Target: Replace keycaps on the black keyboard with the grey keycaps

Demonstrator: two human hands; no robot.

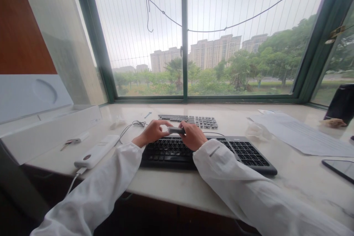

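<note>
Over the black keyboard [166,152] I hold a small dark bar-shaped object [176,130] with a paler left end; its exact kind is too blurred to tell. The fingers of my left hand [153,131] are closed at its left end. At its other end, my right hand [193,135] grips it between thumb and fingers. Bare switch sockets show across the right side of the keyboard, while my hands and right sleeve cover part of it. Just behind my hands lie loose keycaps [206,122] set out in rows.
To the left lie a white power bank [96,151] with a cable, a small white gadget [79,139] and an open white box [52,132]. Papers [298,132], a crumpled plastic bag [258,131] and a phone [341,169] lie to the right. A window [184,97] rises behind.
</note>
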